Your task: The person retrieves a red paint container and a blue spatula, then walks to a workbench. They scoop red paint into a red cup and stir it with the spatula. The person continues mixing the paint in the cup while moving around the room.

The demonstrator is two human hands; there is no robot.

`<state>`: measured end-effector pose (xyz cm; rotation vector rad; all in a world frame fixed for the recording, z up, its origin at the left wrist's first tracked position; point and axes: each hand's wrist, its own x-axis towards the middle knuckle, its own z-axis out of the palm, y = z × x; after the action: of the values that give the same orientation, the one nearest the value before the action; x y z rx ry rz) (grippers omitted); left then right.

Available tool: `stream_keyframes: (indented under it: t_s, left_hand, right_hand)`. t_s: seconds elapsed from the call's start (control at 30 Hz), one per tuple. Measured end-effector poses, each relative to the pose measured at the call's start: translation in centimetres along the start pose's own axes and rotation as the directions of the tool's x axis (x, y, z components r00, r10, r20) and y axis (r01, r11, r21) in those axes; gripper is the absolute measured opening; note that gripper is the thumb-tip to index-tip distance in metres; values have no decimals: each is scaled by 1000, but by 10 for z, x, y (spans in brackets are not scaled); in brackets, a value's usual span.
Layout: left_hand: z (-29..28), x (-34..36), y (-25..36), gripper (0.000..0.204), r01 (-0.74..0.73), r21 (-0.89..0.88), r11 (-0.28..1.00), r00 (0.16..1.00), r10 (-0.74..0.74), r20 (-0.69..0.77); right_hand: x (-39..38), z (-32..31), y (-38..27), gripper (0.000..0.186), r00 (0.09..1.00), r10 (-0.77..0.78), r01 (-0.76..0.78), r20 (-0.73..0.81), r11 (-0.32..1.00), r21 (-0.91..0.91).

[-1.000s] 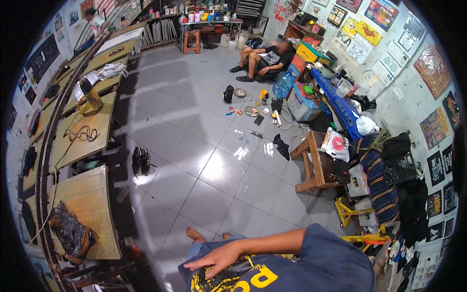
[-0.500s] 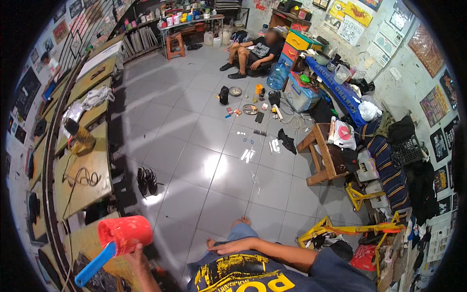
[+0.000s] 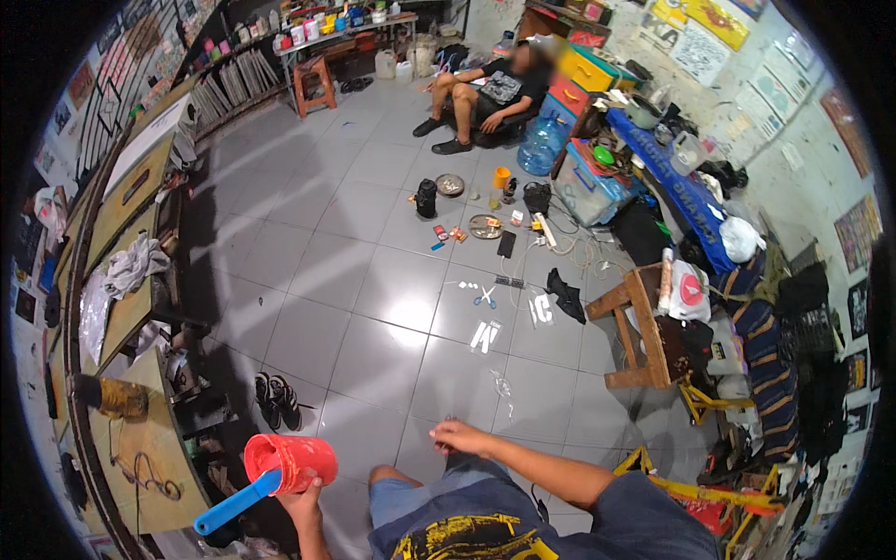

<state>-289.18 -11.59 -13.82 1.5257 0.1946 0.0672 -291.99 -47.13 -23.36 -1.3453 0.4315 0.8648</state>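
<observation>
My left hand is closed around the side of a red plastic tub, held tilted with its mouth facing left. A blue handle sticks out of that mouth; the tool's other end is hidden inside. In front of my body my right hand hangs over my lap, fingers loosely bent and apart, nothing seen in it. Below the tub's level, a pair of black shoes rests on the floor.
Wooden boards line the left side, with a dark-and-yellow tool on them. Ahead on the tiles lie scissors and white cut-outs. A person sits at the back. A wooden stool stands at right.
The red tub and my left hand have moved right, away from the boards. My right hand has lifted off my body and moved forward. The view has shifted.
</observation>
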Motion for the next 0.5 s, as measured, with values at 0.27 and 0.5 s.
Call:
stream_keyframes:
  t_s: [0.27,0.5]
  left_hand:
    - [63,172,-79,85,67,30,997,995,-65,-70]
    - [82,317,-72,81,114,61,992,987,-120,103]
  right_hand:
    - [215,-68,-138,42,982,-75,85,-175,995,50]
    - [302,-77,-228,42,950,-78,69,-301,997,-38]
